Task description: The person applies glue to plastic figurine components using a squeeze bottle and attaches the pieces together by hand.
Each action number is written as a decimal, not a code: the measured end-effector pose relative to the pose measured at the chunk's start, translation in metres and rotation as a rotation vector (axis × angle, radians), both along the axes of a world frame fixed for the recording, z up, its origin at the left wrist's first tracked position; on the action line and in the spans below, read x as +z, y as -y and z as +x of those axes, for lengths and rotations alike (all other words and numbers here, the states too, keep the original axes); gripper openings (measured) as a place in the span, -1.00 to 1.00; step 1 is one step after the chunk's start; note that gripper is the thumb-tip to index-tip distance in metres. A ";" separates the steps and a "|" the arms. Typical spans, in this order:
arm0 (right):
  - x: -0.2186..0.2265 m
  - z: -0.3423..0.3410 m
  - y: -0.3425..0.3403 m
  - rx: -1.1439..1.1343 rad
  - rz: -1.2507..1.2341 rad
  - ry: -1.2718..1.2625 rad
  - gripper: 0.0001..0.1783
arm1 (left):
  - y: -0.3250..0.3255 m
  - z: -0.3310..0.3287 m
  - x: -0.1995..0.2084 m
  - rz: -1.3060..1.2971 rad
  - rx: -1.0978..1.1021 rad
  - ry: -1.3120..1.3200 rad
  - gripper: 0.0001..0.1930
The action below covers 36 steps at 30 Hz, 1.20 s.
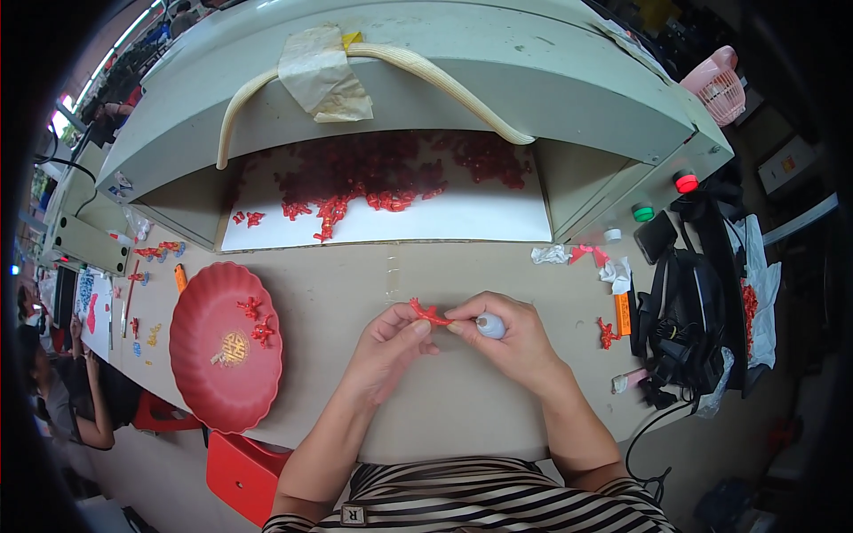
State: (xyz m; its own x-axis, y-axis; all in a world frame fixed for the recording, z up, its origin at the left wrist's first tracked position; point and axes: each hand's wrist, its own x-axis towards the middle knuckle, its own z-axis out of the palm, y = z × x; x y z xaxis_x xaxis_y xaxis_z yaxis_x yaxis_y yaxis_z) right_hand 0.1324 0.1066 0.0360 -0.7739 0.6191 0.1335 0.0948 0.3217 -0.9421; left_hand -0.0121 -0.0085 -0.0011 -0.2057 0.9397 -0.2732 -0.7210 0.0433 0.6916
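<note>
Over the middle of the tabletop, my left hand [387, 348] pinches a small red plastic figure [429, 313] between thumb and fingers. My right hand [517, 343] is closed around a small whitish squeeze bottle [490, 326]. Its thumb and forefinger meet the right end of the red figure; whether the bottle's tip touches it is too small to tell. To the left stands a red scalloped bowl [197, 373] with a gold emblem, and two red figures [261, 334] lie inside it.
Ahead, a grey cabinet [498, 89] overhangs a white-lined bay heaped with red figures [333, 213]. A red button [685, 182] and a green button [643, 212] sit at its right. A black bag [680, 302] lies on the right. A red stool [242, 475] stands below left; another person sits farther left.
</note>
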 end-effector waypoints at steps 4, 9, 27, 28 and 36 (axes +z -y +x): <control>0.000 0.000 0.000 -0.003 0.011 0.002 -0.85 | 0.000 0.000 0.001 -0.005 -0.001 -0.004 -0.91; 0.000 0.000 0.000 -0.006 0.032 -0.002 -0.84 | -0.001 -0.001 0.002 -0.035 0.000 0.017 -0.83; -0.004 -0.005 0.002 -0.066 -0.027 -0.134 -0.80 | -0.001 0.000 0.000 0.008 -0.076 0.276 -0.75; -0.004 -0.005 0.002 -0.069 -0.032 -0.145 -0.81 | -0.001 0.001 -0.001 0.006 -0.080 0.277 -0.75; -0.003 -0.004 -0.001 -0.042 -0.206 -0.032 -0.88 | -0.004 0.007 0.003 -0.084 -0.173 0.380 -0.76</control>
